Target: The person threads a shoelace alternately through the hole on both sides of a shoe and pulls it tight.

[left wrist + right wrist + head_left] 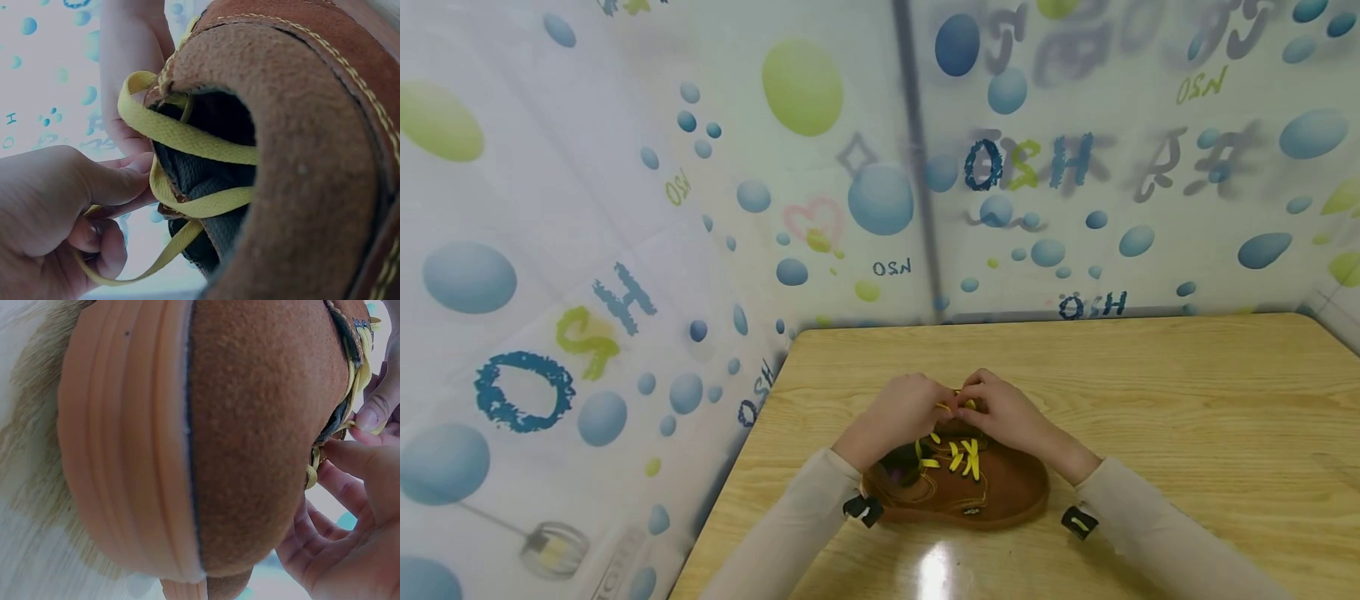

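Note:
A brown suede shoe [1007,487] with yellow contrast stitching lies on the table, its toe to the right and its opening to the left. Yellow shoelace [972,460] runs through its eyelets, with loose loops across the dark opening [206,131]. My left hand [910,412] pinches the lace between thumb and fingertip beside the tongue; a length of it hangs below the fingers in the left wrist view. My right hand [1007,417] meets it from the other side, thumb and index finger [347,456] pinching lace at the eyelets. In the head view, the hands partly cover the far side.
A second brown toe and sole [225,587] show behind the shoe in the right wrist view, mostly hidden. The wooden table [1210,433] extends to the right. A patterned curtain [850,208] hangs along the back and left edges.

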{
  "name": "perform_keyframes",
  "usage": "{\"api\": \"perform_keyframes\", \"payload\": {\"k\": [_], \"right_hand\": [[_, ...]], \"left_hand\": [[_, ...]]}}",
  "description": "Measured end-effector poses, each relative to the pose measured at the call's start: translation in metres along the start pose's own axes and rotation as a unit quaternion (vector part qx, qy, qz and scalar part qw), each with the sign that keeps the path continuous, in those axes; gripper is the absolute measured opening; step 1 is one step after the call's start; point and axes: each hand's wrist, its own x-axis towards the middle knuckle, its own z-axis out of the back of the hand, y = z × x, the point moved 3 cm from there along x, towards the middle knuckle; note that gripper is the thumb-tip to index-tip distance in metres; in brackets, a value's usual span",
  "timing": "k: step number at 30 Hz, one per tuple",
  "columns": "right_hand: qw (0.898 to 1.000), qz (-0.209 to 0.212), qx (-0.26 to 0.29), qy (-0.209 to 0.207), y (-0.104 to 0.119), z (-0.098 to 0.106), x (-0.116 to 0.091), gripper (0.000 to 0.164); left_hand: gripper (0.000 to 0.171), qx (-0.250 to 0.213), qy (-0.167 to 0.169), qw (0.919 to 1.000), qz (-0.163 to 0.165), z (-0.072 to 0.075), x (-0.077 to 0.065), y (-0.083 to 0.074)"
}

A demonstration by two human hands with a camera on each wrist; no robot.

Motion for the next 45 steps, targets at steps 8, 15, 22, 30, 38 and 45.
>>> {"api": "perform_keyframes", "payload": {"k": [8, 15, 22, 30, 38, 45], "right_hand": [[1.000, -0.001, -0.007, 0.001, 0.003, 0.000, 0.001, 0.004], [1.000, -0.001, 0.023, 0.012, 0.000, 0.000, -0.001, 0.010], [0.998, -0.028, 0.057, 0.028, -0.001, 0.000, 0.001, 0.014], [0.999, -0.039, 0.023, 0.010, 0.003, 0.000, 0.004, 0.013], [0.999, -0.043, 0.021, 0.004, 0.003, -0.001, 0.004, 0.006], [0.999, -0.047, 0.017, 0.008, 0.002, -0.001, 0.005, 0.005]], "left_hand": [[0.012, 0.028, -0.029, 0.9991, 0.006, -0.003, 0.002, -0.004], [0.018, 0.053, -0.108, 0.9921, 0.035, -0.014, 0.003, 0.003], [0.051, 0.064, -0.148, 0.9633, 0.215, -0.022, -0.015, 0.007], [0.057, -0.119, -0.112, 0.9646, 0.207, -0.032, -0.026, 0.023], [0.018, -0.121, -0.170, 0.9505, 0.230, -0.011, -0.033, 0.036], [0.044, -0.129, -0.208, 0.9264, 0.286, 0.002, -0.033, 0.041]]}}
